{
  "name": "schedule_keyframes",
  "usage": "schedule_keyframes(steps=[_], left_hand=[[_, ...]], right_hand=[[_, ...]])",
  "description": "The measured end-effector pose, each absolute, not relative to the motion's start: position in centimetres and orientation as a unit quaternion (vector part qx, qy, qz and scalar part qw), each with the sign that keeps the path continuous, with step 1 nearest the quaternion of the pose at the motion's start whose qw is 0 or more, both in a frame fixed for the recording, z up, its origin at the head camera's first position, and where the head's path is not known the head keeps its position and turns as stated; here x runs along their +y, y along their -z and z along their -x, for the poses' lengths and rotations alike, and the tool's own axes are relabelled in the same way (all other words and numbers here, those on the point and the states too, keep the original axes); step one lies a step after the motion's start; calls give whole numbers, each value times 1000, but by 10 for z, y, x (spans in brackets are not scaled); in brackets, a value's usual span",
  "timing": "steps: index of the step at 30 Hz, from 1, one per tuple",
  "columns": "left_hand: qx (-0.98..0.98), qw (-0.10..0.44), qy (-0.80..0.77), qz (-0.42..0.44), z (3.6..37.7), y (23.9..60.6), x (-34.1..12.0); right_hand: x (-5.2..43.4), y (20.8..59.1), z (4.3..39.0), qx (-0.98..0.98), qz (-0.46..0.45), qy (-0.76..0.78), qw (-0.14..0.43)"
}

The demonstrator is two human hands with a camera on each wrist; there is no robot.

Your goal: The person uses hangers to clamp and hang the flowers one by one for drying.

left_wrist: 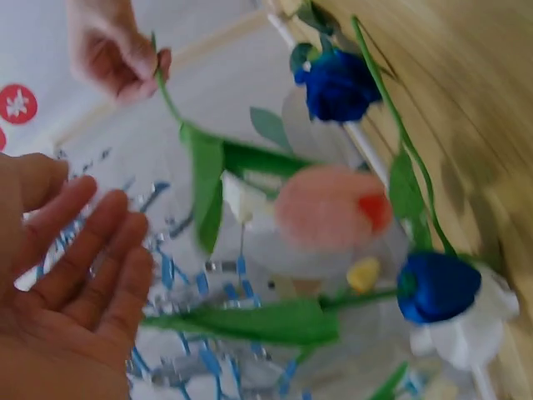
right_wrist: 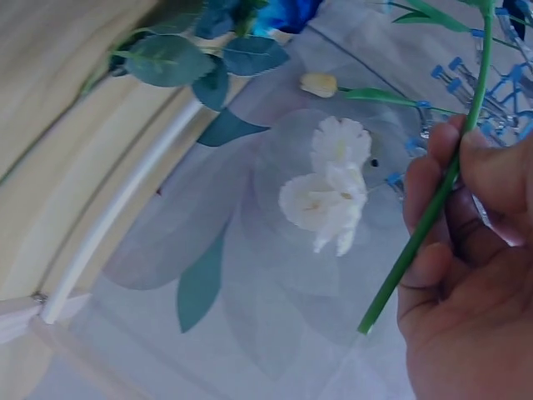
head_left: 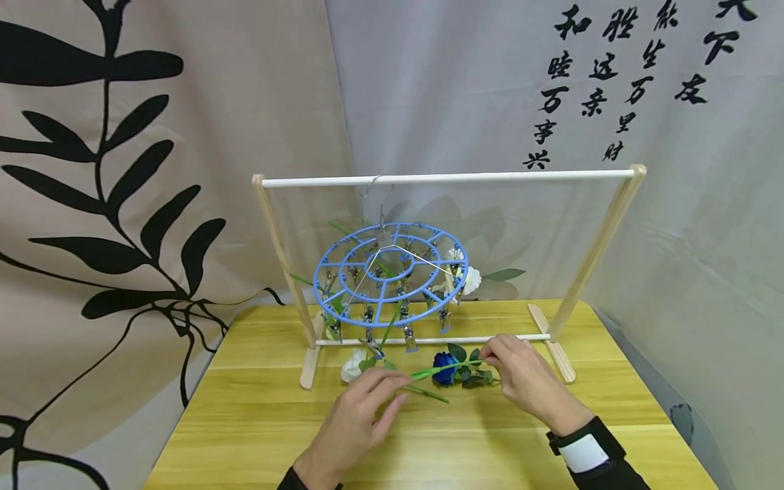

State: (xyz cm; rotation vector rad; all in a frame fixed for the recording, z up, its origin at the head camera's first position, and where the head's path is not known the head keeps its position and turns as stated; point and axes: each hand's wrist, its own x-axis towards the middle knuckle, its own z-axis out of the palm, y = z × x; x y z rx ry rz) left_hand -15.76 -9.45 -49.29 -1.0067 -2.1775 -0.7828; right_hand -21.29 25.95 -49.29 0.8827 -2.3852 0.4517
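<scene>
In the head view my right hand [head_left: 488, 355] pinches the green stem [head_left: 450, 368] of a blue rose [head_left: 444, 361] lying on the wooden table [head_left: 257, 422]. The right wrist view shows that stem [right_wrist: 433, 208] gripped between the thumb and fingers of my right hand [right_wrist: 454, 158]. My left hand [head_left: 386, 391] hovers with straight fingers near another green stem [head_left: 429, 393], beside a white flower [head_left: 352, 367]. Seen from the left wrist, the left hand [left_wrist: 75, 267] is open and holds nothing, with a pink flower [left_wrist: 325, 208] and blue roses [left_wrist: 337, 83] close by.
A blue round clip hanger [head_left: 392, 272] hangs from the white rail [head_left: 447, 178] of a wooden rack at the back of the table. A white flower [head_left: 470, 279] is clipped at its right side. Printed curtains hang behind. The table's front half is bare.
</scene>
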Motion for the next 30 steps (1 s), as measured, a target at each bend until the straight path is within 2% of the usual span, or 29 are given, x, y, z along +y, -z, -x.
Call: schedule_keyframes(steps=[10,20,30], left_hand=[[-882,231,268,313,166,500,-63],[-894,227,282,264,170,500,-62],[-889,255,278,259,170,502,-63]], right_hand=[[245,473,207,-869,-367,-182,278],[234,468,209,-862,-385,-192,269],[231,462,212,-861,-388,-192,266]])
